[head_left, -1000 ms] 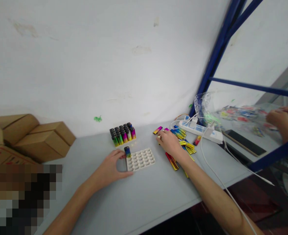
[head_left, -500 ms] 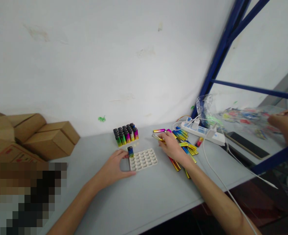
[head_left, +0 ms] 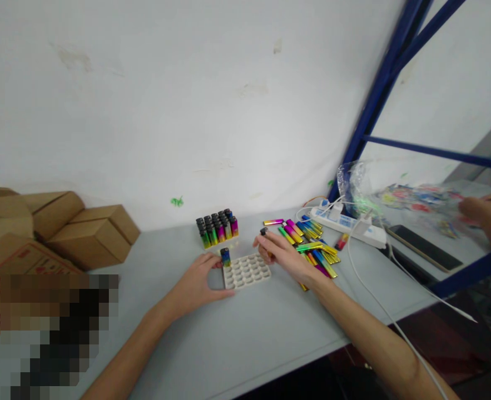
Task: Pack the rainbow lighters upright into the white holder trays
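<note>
A white tray (head_left: 248, 273) with rows of round-edged slots lies flat on the table. In its far left corner slot stands a blue and yellow lighter (head_left: 226, 258) with a black top. My left hand (head_left: 197, 282) grips the tray's left side, fingers at the far corner and thumb along the near one. My right hand (head_left: 281, 253) is closed around a lighter whose dark top (head_left: 264, 231) sticks up past the fingers, just beyond the tray's right end. To its right lies a pile of shiny coloured lighters (head_left: 318, 250). Behind the tray, rows of upright lighters (head_left: 218, 229) stand together.
Cardboard boxes (head_left: 90, 236) are stacked at the left. At the right are a white power strip (head_left: 349, 226) with cables, a phone (head_left: 425, 248) and a blue metal frame (head_left: 366, 116). Another person's hand (head_left: 481, 214) is beyond the frame, near a clear plastic bag.
My right hand has drawn away from the pile, toward the tray's right end, and the lighter in it has turned from lying to upright. My left hand stays at the tray.
</note>
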Motion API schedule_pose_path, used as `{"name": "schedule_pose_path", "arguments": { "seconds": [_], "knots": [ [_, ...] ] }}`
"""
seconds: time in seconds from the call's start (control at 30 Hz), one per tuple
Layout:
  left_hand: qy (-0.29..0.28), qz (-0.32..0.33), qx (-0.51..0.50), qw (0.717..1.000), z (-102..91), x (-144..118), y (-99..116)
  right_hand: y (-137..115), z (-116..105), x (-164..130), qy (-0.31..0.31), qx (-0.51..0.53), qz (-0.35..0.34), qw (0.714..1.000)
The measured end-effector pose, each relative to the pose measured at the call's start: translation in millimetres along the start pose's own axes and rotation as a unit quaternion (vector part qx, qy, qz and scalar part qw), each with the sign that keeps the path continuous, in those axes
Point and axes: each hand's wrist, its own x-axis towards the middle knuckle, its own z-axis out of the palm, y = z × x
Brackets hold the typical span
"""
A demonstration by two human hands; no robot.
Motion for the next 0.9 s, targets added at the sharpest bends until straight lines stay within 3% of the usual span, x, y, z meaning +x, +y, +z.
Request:
{"name": "schedule_pose_path", "arguments": {
  "seconds": [0.3, 0.6, 0.9],
  "knots": [
    [0.016, 0.014, 0.0, 1.0, 2.2, 0.2, -4.6, 19.9, 6.0, 5.2, 0.083, -0.086, -0.013, 0.993],
    [0.0, 0.005, 0.002, 1.0, -0.6, 0.4, -3.2, 32.1, 5.0, 3.7, 0.052, -0.145, -0.028, 0.988],
    [0.007, 0.012, 0.002, 1.0, 0.6, 0.6, -5.3, 23.2, 6.5, 2.8, 0.071, -0.156, -0.037, 0.984]
  ]
}}
